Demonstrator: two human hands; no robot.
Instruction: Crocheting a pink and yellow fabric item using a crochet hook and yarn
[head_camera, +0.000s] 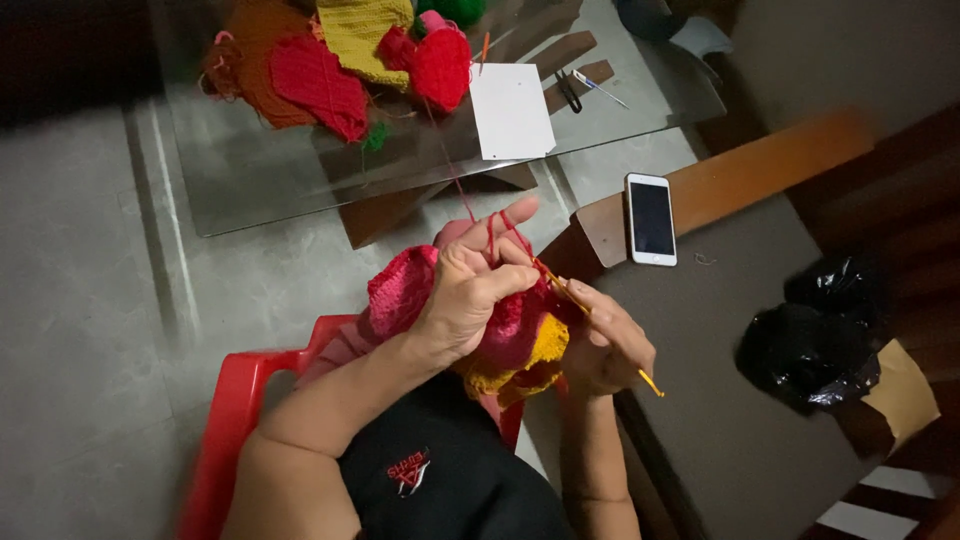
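Pink and yellow crocheted fabric (500, 330) is being gripped by the left hand (470, 295) (red yarn strand (455, 180) looped over fingers); a thin orange crochet hook (600, 325) is being clasped by the right hand (605, 345).

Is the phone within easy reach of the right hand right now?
Probably yes, but not freely. The phone lies uncovered on the seat's edge just beyond the right hand, with nothing between them. That hand, though, is busy gripping the crochet hook, so it would have to let go first.
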